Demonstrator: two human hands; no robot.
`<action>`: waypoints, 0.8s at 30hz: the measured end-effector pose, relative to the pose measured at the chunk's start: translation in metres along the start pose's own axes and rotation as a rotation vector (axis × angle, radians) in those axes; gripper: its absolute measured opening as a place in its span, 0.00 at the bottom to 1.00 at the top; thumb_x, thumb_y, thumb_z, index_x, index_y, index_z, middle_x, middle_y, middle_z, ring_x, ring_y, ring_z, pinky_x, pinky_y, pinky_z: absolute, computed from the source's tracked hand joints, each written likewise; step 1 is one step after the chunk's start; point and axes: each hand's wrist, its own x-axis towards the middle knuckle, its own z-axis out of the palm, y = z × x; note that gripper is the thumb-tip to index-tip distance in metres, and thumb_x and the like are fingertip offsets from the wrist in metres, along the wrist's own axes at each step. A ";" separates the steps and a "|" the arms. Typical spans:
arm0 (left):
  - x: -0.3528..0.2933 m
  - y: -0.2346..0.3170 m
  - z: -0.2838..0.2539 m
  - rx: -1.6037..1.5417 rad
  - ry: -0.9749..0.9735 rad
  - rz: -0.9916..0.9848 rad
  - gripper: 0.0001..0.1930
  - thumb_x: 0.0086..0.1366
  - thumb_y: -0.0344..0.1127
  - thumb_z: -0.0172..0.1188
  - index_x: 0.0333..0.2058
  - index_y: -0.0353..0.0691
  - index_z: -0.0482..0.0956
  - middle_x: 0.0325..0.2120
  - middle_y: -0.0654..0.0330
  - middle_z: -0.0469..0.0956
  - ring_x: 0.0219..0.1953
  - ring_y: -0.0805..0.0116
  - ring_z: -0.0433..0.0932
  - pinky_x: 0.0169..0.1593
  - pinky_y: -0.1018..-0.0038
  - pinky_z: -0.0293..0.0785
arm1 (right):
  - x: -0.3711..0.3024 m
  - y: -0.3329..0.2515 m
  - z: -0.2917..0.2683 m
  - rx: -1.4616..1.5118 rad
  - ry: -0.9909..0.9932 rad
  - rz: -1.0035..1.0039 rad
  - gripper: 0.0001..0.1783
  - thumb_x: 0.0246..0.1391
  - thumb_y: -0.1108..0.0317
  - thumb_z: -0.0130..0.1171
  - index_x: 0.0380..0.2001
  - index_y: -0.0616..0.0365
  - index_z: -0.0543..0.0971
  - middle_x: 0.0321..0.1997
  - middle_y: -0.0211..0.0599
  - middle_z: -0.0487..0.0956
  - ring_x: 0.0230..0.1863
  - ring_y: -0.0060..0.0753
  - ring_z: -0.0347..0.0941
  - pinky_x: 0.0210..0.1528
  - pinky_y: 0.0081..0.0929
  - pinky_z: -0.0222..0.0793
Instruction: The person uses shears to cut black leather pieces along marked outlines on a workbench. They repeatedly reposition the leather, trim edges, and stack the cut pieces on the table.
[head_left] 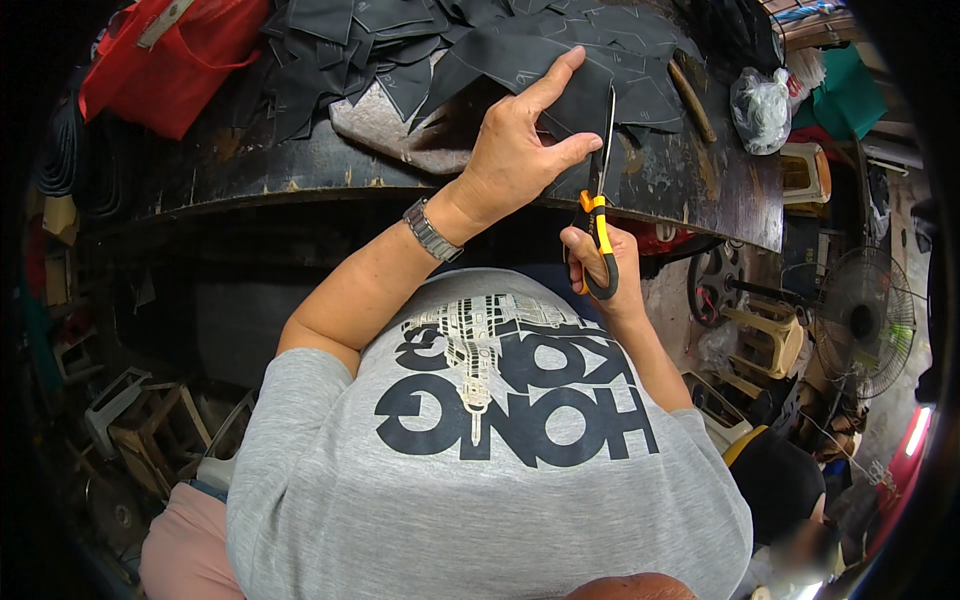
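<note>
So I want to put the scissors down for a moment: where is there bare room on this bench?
Bare dark bench top shows right of the scissors, before the plastic bag. A thin strip runs along the front edge, left of the left hand. Behind it, black cut pieces crowd everything.

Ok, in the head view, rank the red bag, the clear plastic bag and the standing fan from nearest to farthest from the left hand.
From the left hand:
1. Clear plastic bag, on the bench to its right.
2. Red bag, far left on the bench.
3. Standing fan, lower right, off the bench.

Black fabric piece (560, 75) flat on the dark table; yellow-handled scissors (600, 200) upright at its edge.
</note>
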 end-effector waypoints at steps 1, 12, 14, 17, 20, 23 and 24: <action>0.000 0.000 0.000 -0.002 -0.001 0.001 0.39 0.60 0.26 0.69 0.68 0.36 0.60 0.57 0.49 0.75 0.42 0.72 0.84 0.42 0.80 0.84 | 0.000 0.000 0.000 0.008 0.000 -0.004 0.17 0.55 0.56 0.71 0.25 0.57 0.79 0.12 0.23 0.71 0.11 0.12 0.65 0.14 0.12 0.58; -0.002 0.001 0.001 -0.057 -0.032 -0.051 0.39 0.60 0.24 0.68 0.69 0.37 0.60 0.59 0.50 0.73 0.44 0.73 0.82 0.45 0.78 0.84 | 0.004 -0.009 -0.003 0.065 -0.016 0.009 0.21 0.52 0.53 0.72 0.25 0.59 0.78 0.16 0.28 0.73 0.14 0.17 0.69 0.17 0.15 0.64; -0.006 0.003 0.005 -0.089 -0.050 -0.054 0.39 0.60 0.24 0.68 0.69 0.37 0.60 0.61 0.50 0.71 0.45 0.73 0.82 0.46 0.78 0.84 | 0.010 -0.013 -0.005 0.110 -0.036 0.010 0.23 0.52 0.50 0.72 0.25 0.59 0.77 0.20 0.30 0.74 0.18 0.20 0.72 0.18 0.17 0.68; -0.009 0.003 0.009 -0.084 -0.038 -0.028 0.39 0.60 0.23 0.67 0.69 0.37 0.59 0.64 0.51 0.67 0.46 0.74 0.80 0.47 0.78 0.84 | 0.013 -0.013 -0.004 0.145 -0.026 -0.018 0.25 0.52 0.47 0.70 0.25 0.59 0.76 0.20 0.30 0.73 0.19 0.21 0.72 0.19 0.18 0.68; -0.010 0.002 0.010 -0.067 -0.042 -0.038 0.39 0.60 0.23 0.67 0.69 0.37 0.59 0.65 0.51 0.66 0.47 0.75 0.80 0.47 0.77 0.84 | 0.012 -0.010 -0.004 0.141 -0.045 -0.046 0.26 0.53 0.44 0.69 0.25 0.58 0.75 0.20 0.30 0.72 0.18 0.20 0.71 0.18 0.17 0.68; -0.012 0.001 0.010 -0.089 -0.047 -0.069 0.39 0.60 0.22 0.67 0.69 0.37 0.59 0.65 0.51 0.67 0.46 0.75 0.80 0.47 0.77 0.84 | 0.011 -0.007 -0.003 0.134 -0.055 -0.050 0.26 0.53 0.45 0.69 0.24 0.58 0.75 0.19 0.30 0.72 0.17 0.19 0.70 0.18 0.17 0.66; -0.012 0.001 0.010 -0.101 -0.050 -0.081 0.39 0.60 0.22 0.67 0.69 0.37 0.59 0.64 0.51 0.67 0.46 0.76 0.79 0.46 0.77 0.84 | 0.011 -0.007 -0.003 0.132 -0.048 -0.046 0.26 0.53 0.45 0.69 0.24 0.58 0.75 0.19 0.29 0.72 0.17 0.19 0.70 0.17 0.17 0.66</action>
